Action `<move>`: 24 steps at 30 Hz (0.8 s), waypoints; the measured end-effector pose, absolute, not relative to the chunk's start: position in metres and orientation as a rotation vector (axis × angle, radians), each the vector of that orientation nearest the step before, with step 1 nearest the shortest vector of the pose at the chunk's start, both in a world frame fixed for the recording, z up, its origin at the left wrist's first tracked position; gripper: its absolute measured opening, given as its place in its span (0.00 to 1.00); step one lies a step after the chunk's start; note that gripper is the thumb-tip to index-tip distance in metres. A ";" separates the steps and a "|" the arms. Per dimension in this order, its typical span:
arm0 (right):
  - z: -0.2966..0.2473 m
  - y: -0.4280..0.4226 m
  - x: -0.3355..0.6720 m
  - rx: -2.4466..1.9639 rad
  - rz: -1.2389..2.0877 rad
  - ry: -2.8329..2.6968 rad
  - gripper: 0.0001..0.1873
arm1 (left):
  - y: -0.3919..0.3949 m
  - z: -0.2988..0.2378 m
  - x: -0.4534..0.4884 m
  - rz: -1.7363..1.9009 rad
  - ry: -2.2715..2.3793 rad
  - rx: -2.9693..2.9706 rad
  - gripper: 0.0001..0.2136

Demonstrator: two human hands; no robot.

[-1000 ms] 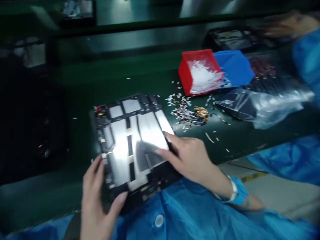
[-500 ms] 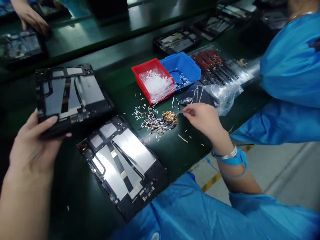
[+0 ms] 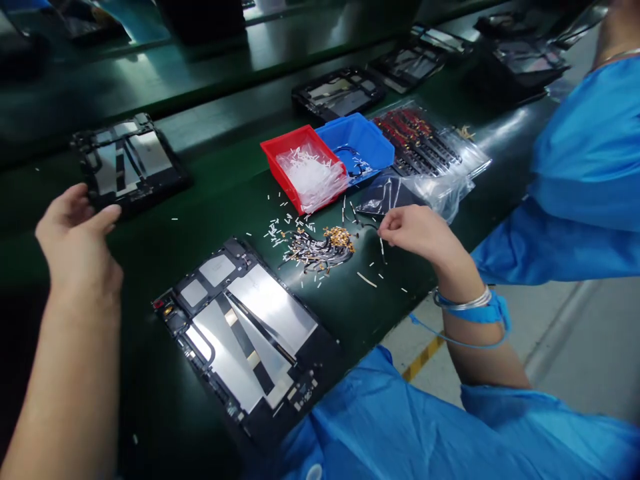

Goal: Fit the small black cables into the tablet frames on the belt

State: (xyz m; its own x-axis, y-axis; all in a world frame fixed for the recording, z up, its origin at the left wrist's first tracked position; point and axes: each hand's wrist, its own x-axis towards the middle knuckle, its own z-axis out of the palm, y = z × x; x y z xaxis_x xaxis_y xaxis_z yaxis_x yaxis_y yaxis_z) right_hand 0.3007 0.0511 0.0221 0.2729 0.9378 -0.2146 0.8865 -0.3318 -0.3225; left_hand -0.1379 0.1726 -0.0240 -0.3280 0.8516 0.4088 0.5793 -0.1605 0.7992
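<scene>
My left hand [image 3: 83,237] is just in front of an opened tablet [image 3: 133,160] on the left of the bench. Its thumb and fingers are apart and hold nothing. My right hand [image 3: 413,230] pinches a thin black cable [image 3: 369,225], whose ends reach out to the left and below the fingers. Left of that hand lies a pile of short cables [image 3: 320,252] with gold-coloured connectors and white sleeves. Another opened tablet [image 3: 265,307], with silver battery plates and dark ribbon strips showing, lies close in front of me.
A red bin [image 3: 280,167] holds a bag of small white pieces. Beside it stands a blue bin [image 3: 385,147] with a few cables. Circuit boards [image 3: 423,137] lie on clear plastic behind a crumpled bag [image 3: 440,193]. A person's blue sleeve [image 3: 590,160] is on the right.
The left tablet has moved away from me onto the bench, and my left hand has let go of it. My right hand has drawn a cable slightly rightward, away from the pile.
</scene>
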 end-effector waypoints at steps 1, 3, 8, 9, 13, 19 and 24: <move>0.022 0.047 0.300 -2.316 0.645 -1.630 0.05 | 0.155 -0.016 -0.117 1.536 1.831 1.524 0.24; 0.022 0.037 0.289 -2.032 0.820 -1.461 0.03 | 0.112 0.003 -0.073 1.428 1.622 1.561 0.21; 0.020 0.017 0.226 -1.388 1.102 -1.272 0.08 | 0.015 0.022 0.008 0.771 1.094 1.422 0.16; 0.020 0.014 0.212 -1.336 1.132 -1.272 0.08 | 0.006 0.020 0.015 0.708 1.031 1.325 0.16; 0.018 0.006 0.174 -1.279 1.064 -1.345 0.07 | -0.002 0.010 0.018 0.706 0.961 1.051 0.14; 0.011 0.000 0.162 -1.187 0.215 -1.812 0.05 | 0.005 0.011 0.008 0.770 1.002 1.082 0.10; 0.010 0.002 0.164 -1.101 0.074 -1.999 0.07 | 0.004 0.009 0.007 0.786 0.987 1.191 0.08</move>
